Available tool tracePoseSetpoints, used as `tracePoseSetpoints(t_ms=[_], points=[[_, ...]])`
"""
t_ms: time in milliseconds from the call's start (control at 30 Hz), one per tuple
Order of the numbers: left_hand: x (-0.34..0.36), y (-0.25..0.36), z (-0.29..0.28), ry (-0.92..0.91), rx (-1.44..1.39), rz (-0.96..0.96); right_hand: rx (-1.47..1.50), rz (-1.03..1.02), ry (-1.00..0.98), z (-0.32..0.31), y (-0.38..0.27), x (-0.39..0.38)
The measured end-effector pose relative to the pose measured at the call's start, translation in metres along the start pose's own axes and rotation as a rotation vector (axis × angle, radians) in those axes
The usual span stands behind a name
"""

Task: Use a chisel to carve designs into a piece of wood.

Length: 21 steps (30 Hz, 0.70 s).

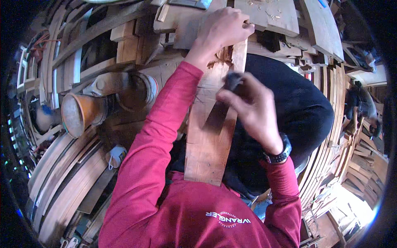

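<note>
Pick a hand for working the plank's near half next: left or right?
Right, most likely: the right hand holds a dark, motion-blurred tool over the middle of the wooden plank. The left hand is farther away, at the plank's far end.

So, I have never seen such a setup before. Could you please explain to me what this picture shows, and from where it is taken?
There is no machine here, only a person's bare hands. The single picture comes from a wide fisheye camera on the head, looking down, so straight edges bend near the rim. The plank runs from the red shirt toward the top. The right hand holds a dark flat tool over it, blurred. The left hand is closed at the plank's far end; what it grips is unclear. Pale shavings lie on a board beyond, and an orange bucket is at left.
</note>
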<state>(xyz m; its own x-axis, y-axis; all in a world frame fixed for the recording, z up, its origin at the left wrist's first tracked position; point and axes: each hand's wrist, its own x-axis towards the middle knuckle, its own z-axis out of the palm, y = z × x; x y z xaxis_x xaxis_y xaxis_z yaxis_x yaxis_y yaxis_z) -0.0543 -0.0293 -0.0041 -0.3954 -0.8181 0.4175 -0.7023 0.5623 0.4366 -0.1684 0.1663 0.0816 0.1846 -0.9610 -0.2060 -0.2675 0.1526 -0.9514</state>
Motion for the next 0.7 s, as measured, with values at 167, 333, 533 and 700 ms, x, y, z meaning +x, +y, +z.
tracePoseSetpoints(t_ms=[167, 333, 533, 700], points=[[-0.001, 0.007, -0.005, 0.004, -0.022, 0.019, -0.063, 0.033, -0.140, 0.006, 0.009, -0.006], [-0.001, 0.014, -0.010, -0.002, 0.020, 0.031, 0.006, 0.017, 0.025, -0.003, -0.004, 0.004], [-0.002, 0.011, -0.014, -0.024, 0.001, 0.021, -0.035, -0.167, -0.182, 0.009, 0.001, -0.001], [-0.002, 0.008, -0.009, -0.036, -0.040, 0.007, 0.039, -0.073, 0.024, 0.006, 0.006, 0.009]])
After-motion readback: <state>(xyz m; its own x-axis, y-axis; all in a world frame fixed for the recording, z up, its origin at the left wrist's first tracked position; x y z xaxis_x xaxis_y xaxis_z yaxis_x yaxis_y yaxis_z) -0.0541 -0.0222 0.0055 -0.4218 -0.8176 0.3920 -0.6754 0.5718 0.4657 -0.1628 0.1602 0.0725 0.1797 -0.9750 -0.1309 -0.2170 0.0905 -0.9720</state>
